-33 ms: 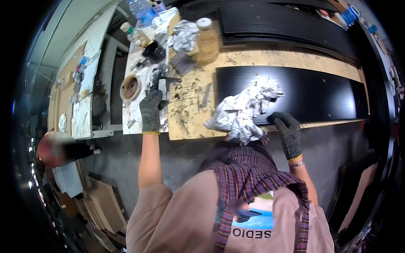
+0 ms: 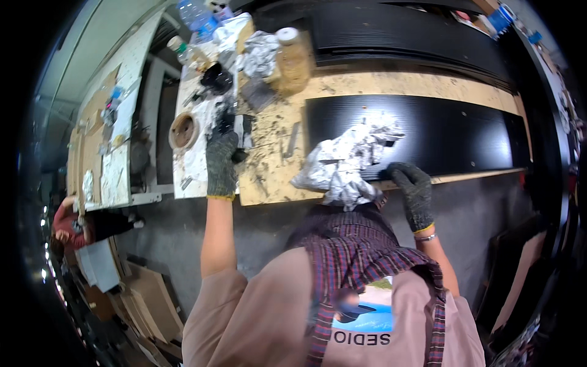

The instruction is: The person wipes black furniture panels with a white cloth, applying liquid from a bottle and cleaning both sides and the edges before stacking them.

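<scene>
Nearest the camera is the person's own chest in a tan top, with a dark red plaid scarf [image 2: 361, 251] hanging over it. From there 2 bare forearms reach up to a workbench [image 2: 269, 177] with a scuffed, paint-spattered wooden top. The right hand [image 2: 414, 191], in a dark knit glove with a yellow cuff, lies flat with fingers spread on the near edge of a long black panel [image 2: 428, 134] that rests along the bench; it presses on the panel and grips nothing. Just beside that hand, to its left, a crumpled sheet of silver foil [image 2: 345, 162] lies partly on the panel and partly over the bench edge, close to the glove, though contact cannot be told. The left hand [image 2: 221, 160], in the same kind of glove, reaches further up the bench to a dark small object [image 2: 227, 122] at its fingertips; the fingers curl toward it, but whether they close on it cannot be told. Left of that hand sits a round brown roll of tape [image 2: 183, 130] on a white-stained patch. Further back stand a tan jar with a white lid [image 2: 292, 58], another wad of foil [image 2: 260, 54], a black cup [image 2: 215, 78] and 2 clear plastic bottles [image 2: 197, 15]. Beyond them lies a stack of ribbed black panels [image 2: 416, 30].
</scene>
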Available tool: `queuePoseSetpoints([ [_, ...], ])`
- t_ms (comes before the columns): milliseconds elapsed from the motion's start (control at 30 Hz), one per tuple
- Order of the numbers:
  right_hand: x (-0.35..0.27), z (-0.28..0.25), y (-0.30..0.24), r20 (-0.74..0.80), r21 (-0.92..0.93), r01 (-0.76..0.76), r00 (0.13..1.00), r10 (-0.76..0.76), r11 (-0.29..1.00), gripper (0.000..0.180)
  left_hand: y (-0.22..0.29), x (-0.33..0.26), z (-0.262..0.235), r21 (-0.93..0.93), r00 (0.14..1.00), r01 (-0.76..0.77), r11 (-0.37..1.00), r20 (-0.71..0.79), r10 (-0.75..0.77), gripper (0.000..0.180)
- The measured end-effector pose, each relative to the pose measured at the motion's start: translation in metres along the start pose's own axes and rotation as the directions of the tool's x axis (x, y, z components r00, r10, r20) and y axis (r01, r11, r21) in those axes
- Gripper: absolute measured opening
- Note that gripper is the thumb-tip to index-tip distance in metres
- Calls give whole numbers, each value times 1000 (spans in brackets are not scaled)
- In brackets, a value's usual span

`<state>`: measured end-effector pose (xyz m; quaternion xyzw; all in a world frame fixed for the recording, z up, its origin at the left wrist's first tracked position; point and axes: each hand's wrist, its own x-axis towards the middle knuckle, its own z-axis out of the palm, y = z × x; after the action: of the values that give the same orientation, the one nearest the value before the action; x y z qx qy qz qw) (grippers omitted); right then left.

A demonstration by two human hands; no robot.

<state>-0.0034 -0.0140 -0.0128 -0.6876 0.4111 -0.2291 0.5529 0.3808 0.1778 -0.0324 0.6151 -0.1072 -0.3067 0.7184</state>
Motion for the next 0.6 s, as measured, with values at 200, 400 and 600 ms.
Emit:
queuePoseSetpoints([
  [200, 5, 6, -17, 177, 240, 135, 968, -180, 961, 24, -47, -58, 129, -327, 703, 619, 714, 636, -318, 46],
  [400, 4, -23, -18, 171, 812, -163, 985, 37, 561, 42, -67, -107, 230, 168, 687, 144, 975, 693, -221, 40],
  [600, -3, -112, 27, -168, 868, 37, 960, 224, 495, 29, -58, -71, 294, 459, 652, -551, 697, 758, 17, 29],
])
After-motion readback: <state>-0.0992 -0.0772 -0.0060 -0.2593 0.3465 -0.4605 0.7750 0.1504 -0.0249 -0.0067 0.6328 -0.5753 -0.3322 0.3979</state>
